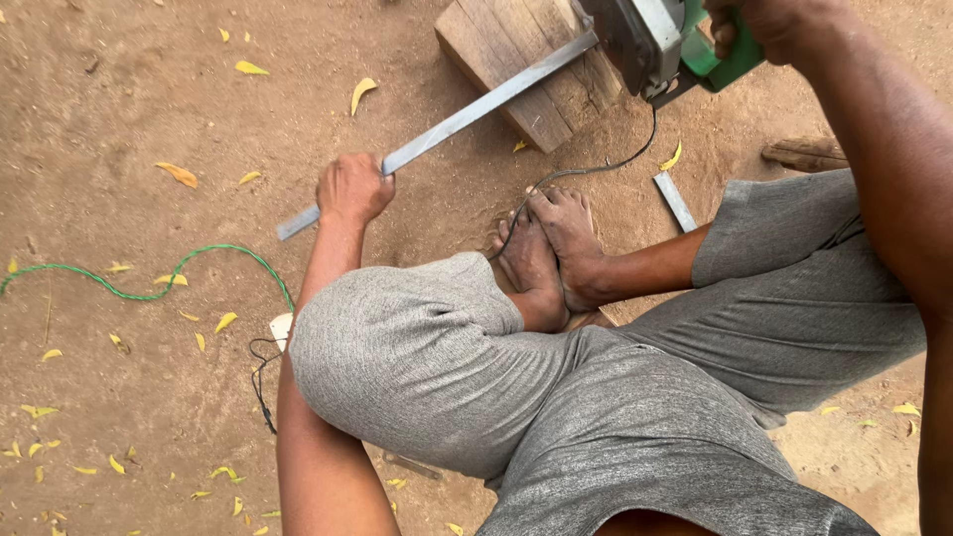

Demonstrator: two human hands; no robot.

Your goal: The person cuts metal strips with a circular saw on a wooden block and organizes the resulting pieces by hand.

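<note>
On bare dirt strewn with yellow leaves, left hand (352, 189) clamped around a long flat metal bar (467, 117) slanting up-right onto a wooden block (516, 50), right hand (759, 25) gripping a green power saw (660, 40) at the bar's far end, 2 bare feet (546, 253) between, black cord (586, 171) trailing.

A: Bar? 
B: Long flat grey metal bar (467, 117), lying slantwise, low end over the dirt, high end across a wooden block (526, 60).
A: Held? 
B: Left hand (352, 189) gripped near its low end.
A: Tool? 
B: Green and grey power saw (665, 40) on the bar's high end, right hand (769, 22) closed on its green handle; black cord hangs below.
</note>
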